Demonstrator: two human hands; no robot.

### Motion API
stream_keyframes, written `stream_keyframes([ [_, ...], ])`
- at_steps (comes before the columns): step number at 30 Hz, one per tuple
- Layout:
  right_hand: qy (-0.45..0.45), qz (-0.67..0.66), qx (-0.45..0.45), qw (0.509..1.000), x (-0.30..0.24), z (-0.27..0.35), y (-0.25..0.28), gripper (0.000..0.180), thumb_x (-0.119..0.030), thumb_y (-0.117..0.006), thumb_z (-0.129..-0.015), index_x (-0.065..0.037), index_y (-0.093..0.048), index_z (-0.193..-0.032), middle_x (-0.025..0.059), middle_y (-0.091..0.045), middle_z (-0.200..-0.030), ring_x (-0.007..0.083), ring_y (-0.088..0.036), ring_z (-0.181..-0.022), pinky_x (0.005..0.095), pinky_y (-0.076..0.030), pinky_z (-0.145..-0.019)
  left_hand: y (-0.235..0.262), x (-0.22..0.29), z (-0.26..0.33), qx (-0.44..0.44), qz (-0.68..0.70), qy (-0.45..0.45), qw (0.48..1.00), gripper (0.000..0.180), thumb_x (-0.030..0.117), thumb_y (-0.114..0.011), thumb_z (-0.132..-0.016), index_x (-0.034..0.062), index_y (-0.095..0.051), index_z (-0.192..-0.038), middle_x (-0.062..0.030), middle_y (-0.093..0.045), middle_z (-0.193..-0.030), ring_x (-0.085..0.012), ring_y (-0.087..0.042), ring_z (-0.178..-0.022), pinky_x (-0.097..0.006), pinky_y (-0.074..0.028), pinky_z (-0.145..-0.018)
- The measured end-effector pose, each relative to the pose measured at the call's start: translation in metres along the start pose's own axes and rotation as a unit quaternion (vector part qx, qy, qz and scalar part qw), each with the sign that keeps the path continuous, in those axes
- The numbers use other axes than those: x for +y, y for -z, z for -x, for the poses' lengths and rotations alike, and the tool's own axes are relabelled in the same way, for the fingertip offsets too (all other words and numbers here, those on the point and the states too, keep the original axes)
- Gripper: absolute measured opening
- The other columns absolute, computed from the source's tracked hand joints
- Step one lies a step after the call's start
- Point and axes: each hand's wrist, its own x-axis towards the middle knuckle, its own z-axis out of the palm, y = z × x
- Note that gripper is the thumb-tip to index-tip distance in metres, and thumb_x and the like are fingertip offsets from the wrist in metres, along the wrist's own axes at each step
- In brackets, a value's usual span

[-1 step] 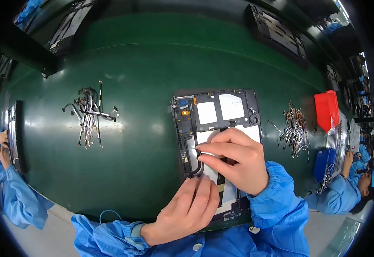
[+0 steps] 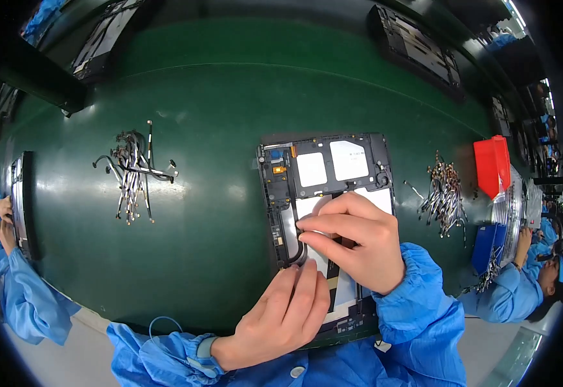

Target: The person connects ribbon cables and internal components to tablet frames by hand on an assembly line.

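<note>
cable pile [image 2: 133, 173], connector heap [image 2: 444, 191], red box [image 2: 492, 166], green mat [image 2: 217, 109]

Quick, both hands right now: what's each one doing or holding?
Left hand: fingers flat, pressing on the opened tablet at the black cable; holding nothing.
Right hand: fingertips pinched down on the tablet; any held part cannot be told.

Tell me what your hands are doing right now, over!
Left hand fingers pressing on the opened tablet near its black cable. Right hand fingers pinching at the cable. Nothing in the way; cable pile off left.
</note>
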Motion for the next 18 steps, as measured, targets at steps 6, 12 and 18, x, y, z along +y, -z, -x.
stream_keyframes([
  [6,0.011,0.0,0.007,1.0,0.0018,-0.0014,-0.0001,0.016,0.001,-0.075,-0.071,-0.001,-0.07,-0.086,0.0074,-0.061,-0.082,0.0214,-0.061,-0.072,0.0298,-0.051,-0.061,0.0003,-0.0006,-0.0042,-0.019,-0.012,0.019,1.0,0.016,0.021,-0.057,-0.087,0.0069,-0.066,-0.088,-0.0092,-0.07,-0.102,-0.0167,-0.062,-0.092,-0.02,-0.05,-0.082],
  [12,-0.002,0.001,0.003,1.0,0.0041,-0.0013,0.0015,0.02,0.006,-0.073,-0.069,-0.003,-0.074,-0.087,0.0077,-0.064,-0.082,0.0189,-0.065,-0.076,0.0276,-0.053,-0.063,-0.0022,-0.0001,-0.005,-0.029,-0.005,0.017,0.999,0.016,0.02,-0.057,-0.086,0.0075,-0.066,-0.086,-0.0088,-0.071,-0.1,-0.0161,-0.063,-0.091,-0.019,-0.05,-0.08],
  [18,0.006,-0.003,0.004,1.0,0.0066,-0.0019,0.0003,0.019,0.005,-0.074,-0.069,-0.002,-0.073,-0.087,0.0079,-0.064,-0.082,0.0181,-0.064,-0.074,0.0276,-0.053,-0.062,-0.0018,-0.0006,-0.0044,-0.035,-0.01,0.011,0.999,0.013,0.017,-0.057,-0.084,0.0075,-0.066,-0.084,-0.0091,-0.071,-0.101,-0.0159,-0.064,-0.091,-0.019,-0.051,-0.078],
])
